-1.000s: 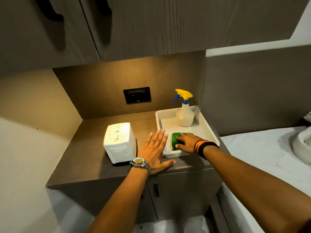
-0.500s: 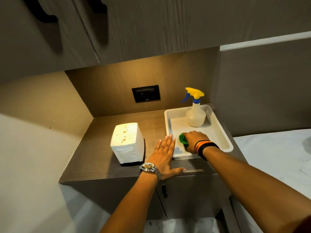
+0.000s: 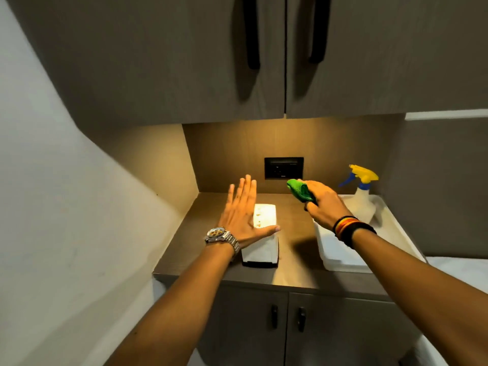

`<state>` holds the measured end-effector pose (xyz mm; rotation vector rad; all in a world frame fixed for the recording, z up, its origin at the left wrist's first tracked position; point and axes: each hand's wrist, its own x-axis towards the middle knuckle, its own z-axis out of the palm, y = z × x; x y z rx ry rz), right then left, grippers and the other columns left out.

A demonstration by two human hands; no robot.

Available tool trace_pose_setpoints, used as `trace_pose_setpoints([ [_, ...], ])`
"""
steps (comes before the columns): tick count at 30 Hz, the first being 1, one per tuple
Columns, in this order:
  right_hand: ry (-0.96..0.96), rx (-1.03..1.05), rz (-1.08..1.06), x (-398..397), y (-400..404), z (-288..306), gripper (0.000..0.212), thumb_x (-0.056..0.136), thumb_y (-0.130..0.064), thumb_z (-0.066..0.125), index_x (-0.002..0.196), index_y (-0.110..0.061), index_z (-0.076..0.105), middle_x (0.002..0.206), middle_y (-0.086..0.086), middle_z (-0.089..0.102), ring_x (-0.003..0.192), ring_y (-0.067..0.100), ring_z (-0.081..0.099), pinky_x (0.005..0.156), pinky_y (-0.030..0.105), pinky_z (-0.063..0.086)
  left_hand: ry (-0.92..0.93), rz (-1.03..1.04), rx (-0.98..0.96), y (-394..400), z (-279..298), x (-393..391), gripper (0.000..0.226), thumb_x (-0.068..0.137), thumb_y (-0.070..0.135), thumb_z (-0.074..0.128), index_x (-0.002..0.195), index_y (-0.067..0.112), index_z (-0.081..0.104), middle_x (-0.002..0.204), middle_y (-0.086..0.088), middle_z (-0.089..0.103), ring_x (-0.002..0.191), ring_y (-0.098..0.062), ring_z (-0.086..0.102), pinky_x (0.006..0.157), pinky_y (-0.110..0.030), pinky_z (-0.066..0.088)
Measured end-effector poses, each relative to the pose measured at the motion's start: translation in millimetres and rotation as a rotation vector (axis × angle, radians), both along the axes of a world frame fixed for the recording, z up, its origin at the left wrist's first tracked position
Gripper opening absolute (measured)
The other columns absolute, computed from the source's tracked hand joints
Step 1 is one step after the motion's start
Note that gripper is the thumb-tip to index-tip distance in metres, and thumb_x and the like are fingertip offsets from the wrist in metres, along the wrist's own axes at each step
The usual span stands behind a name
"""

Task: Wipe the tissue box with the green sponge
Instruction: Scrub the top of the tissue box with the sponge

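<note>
The white, upright rectangular tissue box [image 3: 264, 228] stands on the brown wood-grain worktop [image 3: 293, 233], toward its left side, and its top face carries small orange-brown specks. None of those marks looks wiped, so the cleaning proper has not begun.

The right hand [image 3: 320, 204] is raised above the worktop with its grip clenched around the crumpled green sponge [image 3: 299, 190], which sticks out past the fingers toward the box. The sponge is clear of the white plastic tray [image 3: 343, 257] on the right, where the translucent spray bottle with a yellow and blue trigger [image 3: 363, 196] stands, and it does not touch the box; it hangs between tray and box, up and to the right of the box.

The left hand [image 3: 243, 215] is spread flat, fingers together and released, holding nothing. It hovers over the left part of the box's top; whether the palm rests on it I cannot tell.

As I judge it, fetching the sponge is done. What is left is to bring it onto the box, steady the box with the free hand, and rub the speckled top and likely the sides.
</note>
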<state>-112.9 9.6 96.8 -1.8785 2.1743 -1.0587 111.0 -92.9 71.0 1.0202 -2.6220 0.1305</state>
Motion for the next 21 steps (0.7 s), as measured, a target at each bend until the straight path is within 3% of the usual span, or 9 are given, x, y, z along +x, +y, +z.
trace_pose_setpoints([
  [4,0.145,-0.002,0.183,37,-19,7,0.067,0.085,-0.002,0.059,0.146,-0.025,0.043,0.147,0.005,0.051,0.137,0.029,0.041,0.114,0.045,0.036,-0.006,0.055,0.139,-25,-19,45,0.151,0.057,0.101,0.045,0.159,0.009,-0.017,0.162,-0.007,-0.032,0.152,-0.024,-0.026,0.118,-0.04,-0.025],
  [9,0.574,0.202,0.269,61,-18,-16,0.066,0.095,-0.01,0.053,0.148,-0.041,0.029,0.159,-0.008,0.031,0.149,0.026,0.021,0.114,0.043,0.032,-0.036,0.006,0.264,-32,-50,56,0.159,0.055,0.091,0.067,0.157,0.009,-0.022,0.164,-0.009,-0.03,0.152,-0.024,-0.027,0.125,-0.047,-0.014],
  [13,0.482,0.379,0.297,62,-9,-18,0.075,0.091,-0.018,0.056,0.15,-0.045,0.019,0.163,-0.01,0.014,0.152,0.022,0.006,0.12,0.048,0.023,0.064,-0.041,0.345,-35,-61,37,0.157,0.057,0.082,0.077,0.158,0.011,-0.02,0.167,-0.008,-0.024,0.153,-0.023,-0.023,0.127,-0.046,-0.007],
  [16,0.268,0.444,0.283,73,-4,-7,0.074,0.082,-0.062,0.053,0.149,-0.041,0.029,0.164,-0.01,0.016,0.152,0.021,-0.002,0.119,0.057,0.017,0.25,-0.051,0.496,-36,-71,26,0.153,0.058,0.069,0.087,0.161,0.017,-0.014,0.17,-0.004,-0.012,0.156,-0.022,-0.011,0.127,-0.05,0.013],
  [18,0.212,0.454,0.18,87,-8,-1,0.084,0.072,-0.085,0.042,0.142,-0.038,0.042,0.161,-0.005,0.028,0.152,0.025,0.006,0.117,0.059,0.023,0.366,-0.042,0.599,-35,-76,22,0.151,0.053,0.068,0.089,0.161,0.026,-0.008,0.17,-0.003,0.001,0.156,-0.026,0.011,0.119,-0.051,0.035],
  [20,0.228,0.443,0.085,104,-16,1,0.086,0.07,-0.087,0.042,0.135,-0.031,0.05,0.154,0.002,0.041,0.15,0.029,0.018,0.115,0.056,0.029,0.465,-0.015,0.64,-33,-84,20,0.144,0.048,0.074,0.085,0.157,0.036,-0.002,0.166,-0.002,0.018,0.141,-0.018,0.037,0.104,-0.035,0.048],
  [21,0.245,0.441,0.059,111,-20,-1,0.081,0.074,-0.082,0.044,0.135,-0.029,0.049,0.153,0.004,0.043,0.149,0.03,0.02,0.116,0.053,0.03,0.502,0.0,0.633,-29,-88,19,0.138,0.05,0.072,0.084,0.155,0.039,0.001,0.163,-0.001,0.023,0.135,-0.013,0.039,0.1,-0.027,0.046],
])
